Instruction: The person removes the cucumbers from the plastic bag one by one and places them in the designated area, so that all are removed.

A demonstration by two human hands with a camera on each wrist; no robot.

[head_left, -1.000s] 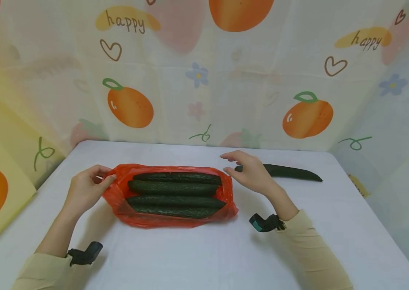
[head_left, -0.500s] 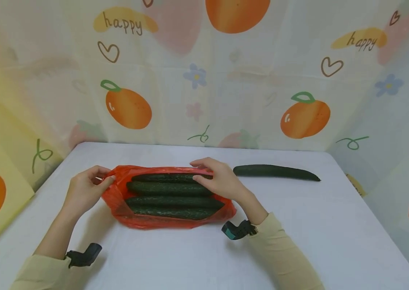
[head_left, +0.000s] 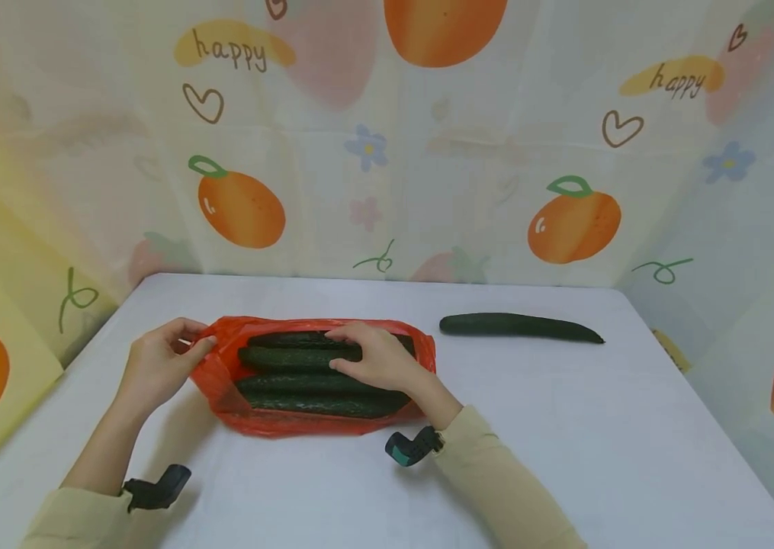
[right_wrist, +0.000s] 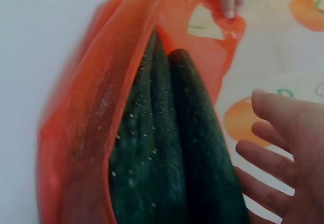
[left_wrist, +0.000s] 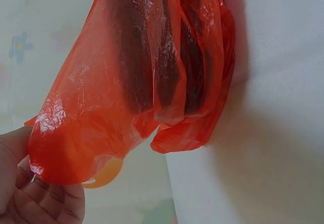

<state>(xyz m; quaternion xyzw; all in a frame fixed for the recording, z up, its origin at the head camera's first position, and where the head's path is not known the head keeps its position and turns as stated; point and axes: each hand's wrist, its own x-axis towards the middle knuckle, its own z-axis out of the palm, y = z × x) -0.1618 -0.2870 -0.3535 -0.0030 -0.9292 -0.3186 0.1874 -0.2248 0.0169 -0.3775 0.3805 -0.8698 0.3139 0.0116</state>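
A red plastic bag (head_left: pixel 263 427) lies on the table with its mouth facing up, and several dark green cucumbers (head_left: pixel 304 383) rest side by side inside it. My left hand (head_left: pixel 162 366) pinches the bag's left end between thumb and fingers and lifts that corner. In the left wrist view the thin red film (left_wrist: pixel 76 128) stretches from that hand. My right hand (head_left: pixel 383 358) hovers over the back cucumbers, thumb and fingers spread apart. The right wrist view shows those fingers (right_wrist: pixel 268 158) beside the cucumbers, holding nothing.
A single cucumber (head_left: pixel 520 325) lies outside the bag at the back right of the white table (head_left: pixel 565 427). A fruit-patterned cloth (head_left: pixel 455 191) hangs behind the table.
My right hand has swept left from near the lone cucumber to above the bagged ones. The left hand keeps its pinch on the bag. The view has shifted slightly.
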